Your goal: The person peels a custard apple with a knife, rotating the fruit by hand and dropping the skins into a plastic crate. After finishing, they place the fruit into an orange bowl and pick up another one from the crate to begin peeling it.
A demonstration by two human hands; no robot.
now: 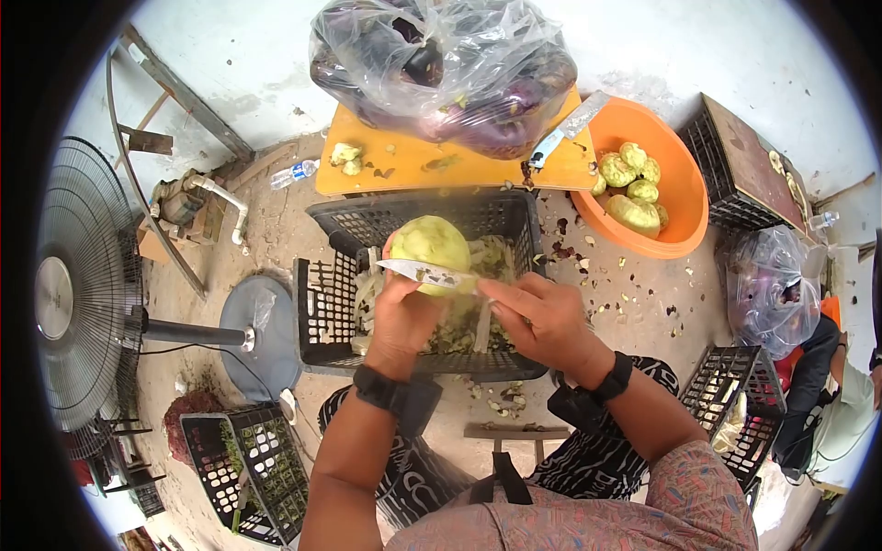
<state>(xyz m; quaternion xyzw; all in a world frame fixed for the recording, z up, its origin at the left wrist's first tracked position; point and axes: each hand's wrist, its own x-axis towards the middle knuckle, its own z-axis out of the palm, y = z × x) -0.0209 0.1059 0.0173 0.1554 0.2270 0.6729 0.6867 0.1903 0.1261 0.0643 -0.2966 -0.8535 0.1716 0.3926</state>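
My left hand (402, 321) holds up a round, pale green peeled eggplant (430, 241) from below, its fingers mostly hidden behind it. In my right hand (547, 317) is a small knife (418, 270), its flat blade lying across the lower front of the eggplant with bits stuck to the metal. Both hands are over a black plastic crate (331, 317), which has pale peelings (491, 262) inside.
Behind the crate, a yellow board (367, 147) carries bagged purple eggplants (441, 83) and a cleaver (574, 126). An orange basin (689, 216) holds several peeled eggplants. A fan (87, 285) stands at left, a crate of greens (248, 468) lower left. Another person (827, 413) sits at right.
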